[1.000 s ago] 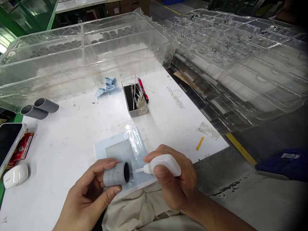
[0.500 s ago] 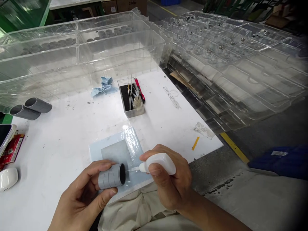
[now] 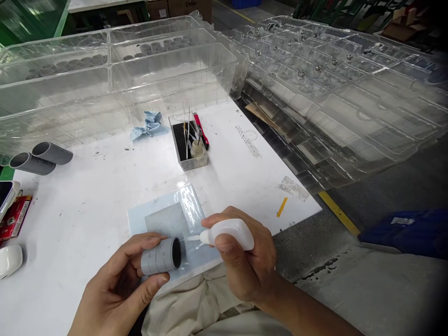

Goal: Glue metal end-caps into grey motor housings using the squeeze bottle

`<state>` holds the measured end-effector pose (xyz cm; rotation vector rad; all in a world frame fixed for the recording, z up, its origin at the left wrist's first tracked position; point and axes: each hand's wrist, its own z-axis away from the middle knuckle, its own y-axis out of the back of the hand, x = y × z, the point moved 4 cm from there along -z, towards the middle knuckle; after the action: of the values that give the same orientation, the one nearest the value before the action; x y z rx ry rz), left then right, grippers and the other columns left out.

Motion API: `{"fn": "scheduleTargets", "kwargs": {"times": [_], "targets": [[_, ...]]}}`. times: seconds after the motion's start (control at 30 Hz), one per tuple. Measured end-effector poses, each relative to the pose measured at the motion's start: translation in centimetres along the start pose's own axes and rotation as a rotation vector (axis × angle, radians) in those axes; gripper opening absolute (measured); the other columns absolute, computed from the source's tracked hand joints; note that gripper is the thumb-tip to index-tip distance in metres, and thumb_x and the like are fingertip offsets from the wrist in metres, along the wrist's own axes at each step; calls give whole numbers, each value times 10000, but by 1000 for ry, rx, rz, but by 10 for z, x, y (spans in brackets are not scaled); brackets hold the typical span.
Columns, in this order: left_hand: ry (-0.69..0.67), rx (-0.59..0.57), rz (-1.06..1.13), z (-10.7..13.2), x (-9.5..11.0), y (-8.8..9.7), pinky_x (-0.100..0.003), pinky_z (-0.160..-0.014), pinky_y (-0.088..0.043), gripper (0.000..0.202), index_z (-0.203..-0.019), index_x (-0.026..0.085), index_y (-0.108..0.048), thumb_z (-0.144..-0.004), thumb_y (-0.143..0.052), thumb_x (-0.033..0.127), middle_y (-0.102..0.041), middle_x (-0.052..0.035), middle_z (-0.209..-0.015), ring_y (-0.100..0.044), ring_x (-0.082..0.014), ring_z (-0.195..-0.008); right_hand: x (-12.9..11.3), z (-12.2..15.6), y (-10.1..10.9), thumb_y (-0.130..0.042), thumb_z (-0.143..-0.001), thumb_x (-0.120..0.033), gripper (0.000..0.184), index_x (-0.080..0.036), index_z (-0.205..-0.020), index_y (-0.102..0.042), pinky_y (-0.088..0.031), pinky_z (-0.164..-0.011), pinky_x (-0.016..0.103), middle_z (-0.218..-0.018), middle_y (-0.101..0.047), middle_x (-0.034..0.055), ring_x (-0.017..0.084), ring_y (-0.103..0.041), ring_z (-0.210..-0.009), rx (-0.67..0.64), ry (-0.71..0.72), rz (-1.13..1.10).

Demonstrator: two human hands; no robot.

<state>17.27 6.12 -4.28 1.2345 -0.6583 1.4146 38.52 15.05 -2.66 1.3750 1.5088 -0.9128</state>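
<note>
A short grey tube point(image 3: 157, 257) lies sideways in my left hand point(image 3: 121, 284), gripped between thumb and fingers, its dark open end facing right. My right hand point(image 3: 250, 261) is wrapped round a white squeeze bottle point(image 3: 234, 233). The bottle's thin nozzle points left, close to the upper rim of the tube; whether it touches the rim I cannot tell. Beneath both hands is a light blue sheet point(image 3: 140, 215) with a grey square pad point(image 3: 168, 219) on it.
Two grey tubes point(image 3: 42, 158) lie at the left. A clear box point(image 3: 194, 163) holds tweezers and a small jar; a red-handled cutter point(image 3: 200, 128) leans there. A blue cloth point(image 3: 150, 126) lies nearby. Clear trays point(image 3: 140, 70) stand behind. A white mouse point(image 3: 10, 260) is at the left edge.
The bottle's nozzle has tilted slightly and risen from the tube's opening toward its upper rim. Both hands keep their holds. The whole view has shifted a little.
</note>
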Motion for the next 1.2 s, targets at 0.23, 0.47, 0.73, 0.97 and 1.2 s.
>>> {"fn": "scheduleTargets", "kwargs": {"times": [0.23, 0.47, 0.73, 0.97, 1.2], "targets": [[-51, -35, 23, -2, 3, 1, -214, -948, -562, 305, -1081, 331, -742, -803, -865, 308, -718, -24, -1257, -649, -219, -1197, 4, 9, 10, -600, -1000, -462, 301, -211, -988, -766, -480, -536, 327, -782, -699, 40, 178, -639, -614, 40, -88, -94], [-59, -5, 56, 0, 7, 1, -281, -778, -589, 185, -965, 285, -740, -836, -836, 378, -717, -81, -1219, -652, -293, -1157, -6, 4, 6, -570, -1004, -483, 311, -238, -960, -757, -473, -519, 339, -714, -706, 37, 196, -632, -601, -5, 0, -23], [-66, -34, 85, 1, 6, -3, -223, -812, -562, 180, -901, 309, -686, -826, -849, 311, -689, -36, -1214, -597, -237, -1191, -5, 1, 1, -572, -1010, -436, 279, -218, -978, -742, -489, -540, 340, -672, -690, 27, 188, -615, -584, -6, 37, 35], [-76, -34, 84, 2, 8, -4, -234, -812, -570, 166, -892, 303, -695, -826, -848, 297, -687, -45, -1198, -605, -239, -1165, -5, -2, -1, -599, -996, -375, 229, -193, -973, -736, -484, -547, 329, -700, -717, 36, 181, -615, -589, 8, 103, 46], [-101, -67, 52, 0, 5, -1, -217, -841, -584, 141, -913, 319, -694, -858, -814, 269, -691, -27, -1220, -604, -219, -1181, -8, -3, -3, -602, -991, -324, 196, -179, -961, -730, -493, -556, 323, -721, -721, 46, 177, -627, -615, -14, 137, 78]]}}
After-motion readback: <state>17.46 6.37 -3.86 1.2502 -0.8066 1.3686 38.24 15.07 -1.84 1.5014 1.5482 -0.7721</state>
